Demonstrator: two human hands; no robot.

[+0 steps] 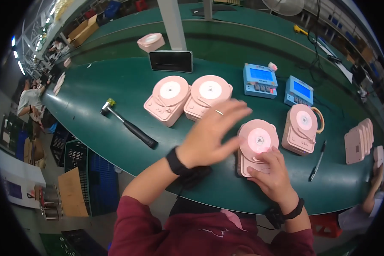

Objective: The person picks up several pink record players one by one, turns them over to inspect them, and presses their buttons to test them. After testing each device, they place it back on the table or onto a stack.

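In front of me lies a pink toy-like record player [248, 160] with a lit, pinkish disc on its round top. My right hand [271, 173] is closed on its lower right part, with thumb and fingers by the small tone arm. My left hand [211, 134] is raised to the left of it, fingers stretched out and holding nothing. Just beyond the left hand stand two like pink players, a left one [168, 100] and a right one [196, 106] that the hand partly covers. Another pink player [301, 132] with a tan loop handle stands to the right.
A hammer [130, 128] lies at left on the green table [123, 166]. Behind are a dark-screened device [171, 61] and two blue boxes with displays, a larger [260, 81] and a smaller [299, 90]. A pen [318, 160] and several pink panels [358, 143] lie at right, near another person's arm [373, 187].
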